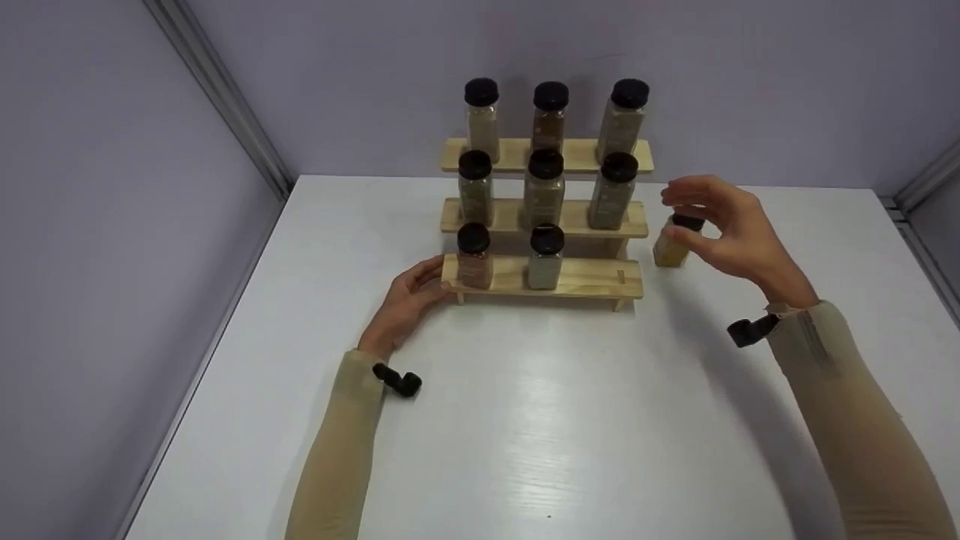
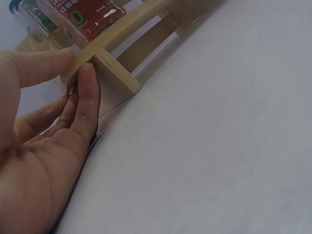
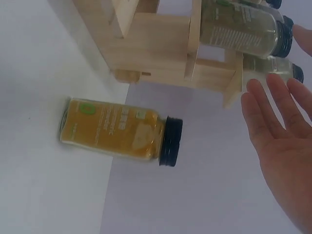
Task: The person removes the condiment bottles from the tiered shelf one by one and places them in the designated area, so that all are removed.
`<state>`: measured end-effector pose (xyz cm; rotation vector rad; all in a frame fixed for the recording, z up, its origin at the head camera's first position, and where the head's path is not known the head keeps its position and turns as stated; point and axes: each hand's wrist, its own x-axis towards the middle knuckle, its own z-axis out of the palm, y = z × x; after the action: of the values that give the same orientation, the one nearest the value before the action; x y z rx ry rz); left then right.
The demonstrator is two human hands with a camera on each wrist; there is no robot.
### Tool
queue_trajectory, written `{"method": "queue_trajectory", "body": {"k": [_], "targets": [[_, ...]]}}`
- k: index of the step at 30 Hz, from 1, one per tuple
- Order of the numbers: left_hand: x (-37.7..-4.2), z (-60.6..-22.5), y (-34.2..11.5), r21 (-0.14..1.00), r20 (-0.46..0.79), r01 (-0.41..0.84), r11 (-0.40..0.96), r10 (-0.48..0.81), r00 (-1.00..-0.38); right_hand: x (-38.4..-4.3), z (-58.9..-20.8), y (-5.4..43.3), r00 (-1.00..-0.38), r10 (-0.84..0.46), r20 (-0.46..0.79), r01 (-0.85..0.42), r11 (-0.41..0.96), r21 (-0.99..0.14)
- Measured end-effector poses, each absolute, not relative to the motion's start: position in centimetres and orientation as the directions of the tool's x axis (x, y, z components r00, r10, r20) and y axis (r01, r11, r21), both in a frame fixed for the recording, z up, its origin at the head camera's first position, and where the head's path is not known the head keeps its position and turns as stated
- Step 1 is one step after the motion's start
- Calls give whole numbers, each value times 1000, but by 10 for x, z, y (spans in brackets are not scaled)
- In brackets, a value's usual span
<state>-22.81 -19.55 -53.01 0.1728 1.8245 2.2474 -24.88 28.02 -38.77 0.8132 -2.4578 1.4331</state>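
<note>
A three-tier wooden spice rack (image 1: 585,277) stands near the back wall. At the left end of its lowest step, my left hand (image 1: 409,301) pinches the board, thumb on top and fingers underneath, as the left wrist view shows. To the right of the rack a spice jar (image 3: 114,129) of yellow-orange powder, black-capped, stands upright on the table. My right hand (image 1: 724,229) hovers by that jar with fingers spread; the right wrist view shows a gap between the hand (image 3: 287,131) and the cap.
Several black-capped jars stand on the rack, three on the top step and three on the middle one. The lowest step bears a reddish jar (image 1: 475,259) and a pale jar (image 1: 545,262). White table (image 1: 525,420) lies in front; a wall (image 1: 375,90) rises close behind.
</note>
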Motion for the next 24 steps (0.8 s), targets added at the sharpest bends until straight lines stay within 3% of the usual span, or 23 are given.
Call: {"method": "queue_trajectory", "body": {"k": [24], "targets": [[-230, -532, -195, 981, -61, -103, -164, 245, -968, -240, -404, 209, -756, -530, 385, -581, 272, -767]]}}
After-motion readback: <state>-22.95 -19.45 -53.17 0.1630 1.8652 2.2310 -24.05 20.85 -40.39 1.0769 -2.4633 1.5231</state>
